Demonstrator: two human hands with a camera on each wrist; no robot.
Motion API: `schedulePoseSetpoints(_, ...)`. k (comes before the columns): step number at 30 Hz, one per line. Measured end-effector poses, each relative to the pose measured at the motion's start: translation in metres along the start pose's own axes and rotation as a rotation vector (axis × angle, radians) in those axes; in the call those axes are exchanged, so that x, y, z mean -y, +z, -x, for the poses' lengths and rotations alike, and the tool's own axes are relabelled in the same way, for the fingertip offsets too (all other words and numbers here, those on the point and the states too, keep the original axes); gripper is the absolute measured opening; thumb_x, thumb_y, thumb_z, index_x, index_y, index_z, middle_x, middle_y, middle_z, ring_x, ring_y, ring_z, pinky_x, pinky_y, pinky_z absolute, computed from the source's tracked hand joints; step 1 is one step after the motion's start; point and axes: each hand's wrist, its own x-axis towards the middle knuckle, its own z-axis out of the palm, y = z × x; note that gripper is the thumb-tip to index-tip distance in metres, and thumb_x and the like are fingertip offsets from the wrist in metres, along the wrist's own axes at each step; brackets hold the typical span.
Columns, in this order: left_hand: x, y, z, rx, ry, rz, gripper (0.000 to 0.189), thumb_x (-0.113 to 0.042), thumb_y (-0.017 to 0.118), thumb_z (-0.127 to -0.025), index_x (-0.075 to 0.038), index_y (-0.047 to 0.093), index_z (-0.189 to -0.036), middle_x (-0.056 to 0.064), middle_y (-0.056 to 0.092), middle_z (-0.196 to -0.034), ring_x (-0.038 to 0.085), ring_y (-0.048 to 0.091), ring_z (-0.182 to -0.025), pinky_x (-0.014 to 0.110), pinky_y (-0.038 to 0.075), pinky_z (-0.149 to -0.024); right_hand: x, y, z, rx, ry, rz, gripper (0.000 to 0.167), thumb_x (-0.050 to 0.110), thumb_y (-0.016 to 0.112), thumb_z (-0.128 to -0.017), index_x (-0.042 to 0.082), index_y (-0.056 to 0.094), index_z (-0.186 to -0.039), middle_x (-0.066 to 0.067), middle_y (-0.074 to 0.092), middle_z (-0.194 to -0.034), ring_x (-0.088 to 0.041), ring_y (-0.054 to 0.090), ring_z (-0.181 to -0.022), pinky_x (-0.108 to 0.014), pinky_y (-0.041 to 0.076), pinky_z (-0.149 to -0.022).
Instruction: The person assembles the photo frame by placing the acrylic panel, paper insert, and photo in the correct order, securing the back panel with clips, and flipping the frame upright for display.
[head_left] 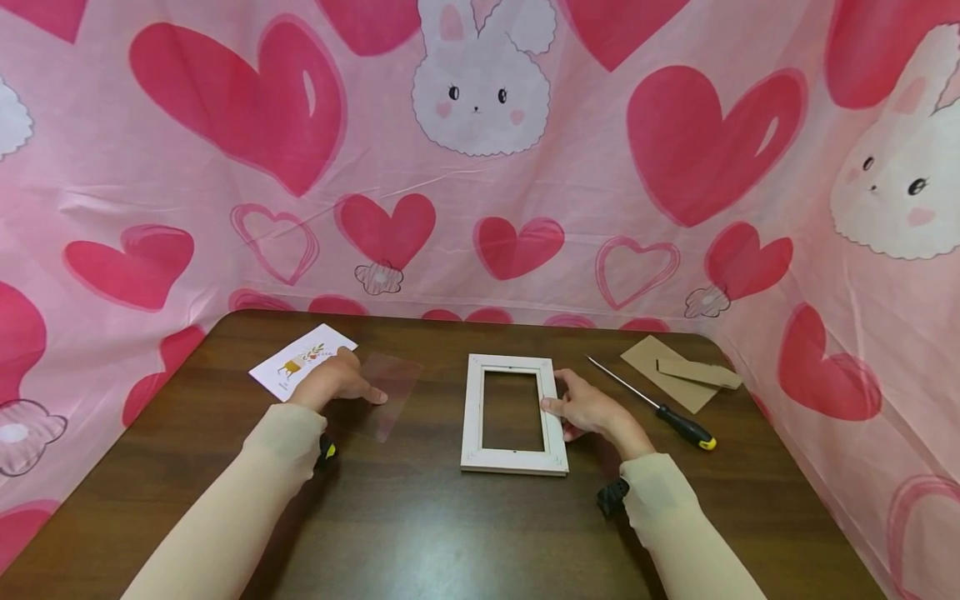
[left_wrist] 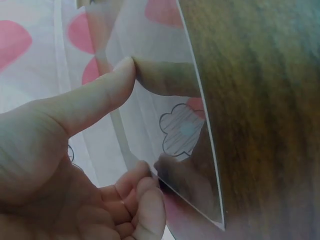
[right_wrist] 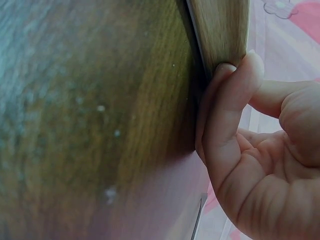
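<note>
At centre table lies a white picture frame (head_left: pixel 509 461) with an open middle. My right hand (head_left: pixel 588 408) grips its right side; the right wrist view shows the thumb and curled fingers (right_wrist: pixel 225 115) around the frame's pale wooden edge (right_wrist: pixel 220 35). To the left, my left hand (head_left: pixel 333 382) holds a clear rectangular sheet (head_left: pixel 397 379). Seen from the left wrist, the thumb is on the sheet's shiny face (left_wrist: pixel 150 115), and the curled fingers (left_wrist: pixel 142 195) are at its edge. A white card (head_left: pixel 300 354) with a small printed picture lies behind that hand, partly covered by it.
Right of the frame lies a screwdriver (head_left: pixel 678 423) with a black and yellow handle. Beyond it is a brown backing board (head_left: pixel 652 354) with a brown strip (head_left: pixel 697 372) on top. A pink heart-printed curtain (head_left: pixel 450 183) borders the brown table (head_left: pixel 435 533) at the back and sides.
</note>
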Motion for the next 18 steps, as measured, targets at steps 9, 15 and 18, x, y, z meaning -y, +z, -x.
schedulePoseSetpoints(9,-0.0003,-0.0011,-0.0012,-0.057,0.015,-0.025,0.09,-0.04,0.091,-0.081,0.022,0.049,-0.13,0.035,0.058,-0.12,0.042,0.055,-0.106,0.057,0.05,-0.104,0.0004,0.0001,0.0007,0.002,0.004,0.004,0.067,0.017,0.066,-0.107,0.001,0.028,-0.16,-0.012,0.053,-0.084,-0.016,0.056,-0.057,-0.029,0.058,-0.052)
schedulePoseSetpoints(15,0.0005,-0.0018,-0.0037,-0.082,0.022,-0.042,0.089,-0.04,0.092,-0.08,0.023,0.052,-0.129,0.036,0.06,-0.123,0.043,0.058,-0.108,0.057,0.051,-0.105,0.0007,-0.0002,0.0001,0.001,0.007,-0.011,0.067,0.015,0.065,-0.107,0.001,0.028,-0.16,-0.012,0.053,-0.085,-0.016,0.056,-0.057,-0.029,0.058,-0.052)
schedulePoseSetpoints(18,0.0014,-0.0034,-0.0036,-0.063,0.016,-0.029,0.089,-0.04,0.091,-0.082,0.022,0.05,-0.132,0.035,0.058,-0.125,0.042,0.057,-0.109,0.057,0.05,-0.106,0.0011,-0.0001,0.0,0.002,0.008,-0.017,0.067,0.015,0.065,-0.107,0.001,0.027,-0.161,-0.013,0.053,-0.086,-0.016,0.056,-0.057,-0.029,0.059,-0.052)
